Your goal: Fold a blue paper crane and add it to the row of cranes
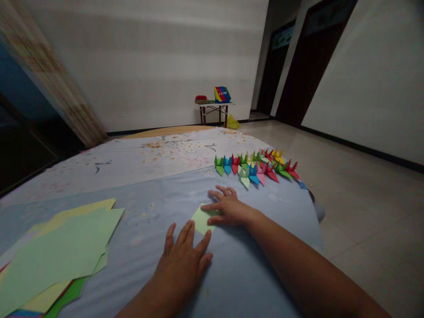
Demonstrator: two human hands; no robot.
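Observation:
A small pale green piece of paper (200, 219) lies flat on the blue cloth in front of me, turned so that a corner points away. My left hand (185, 256) rests at its near left edge with the fingers spread, fingertips touching the paper or just beside it. Over its right side lies my right hand (227, 205), fingers apart, the thumb and index finger on the paper. Part of the sheet is hidden under these fingers. Whether it has folds in it, I cannot tell.
Several folded paper cranes (253, 170) in many colours stand in rows at the table's right edge. A stack of coloured paper sheets (66, 247) lies at the left. The patterned tablecloth (159, 152) covers the far part. Beyond stands a small table (215, 105) with a colourful box (222, 94).

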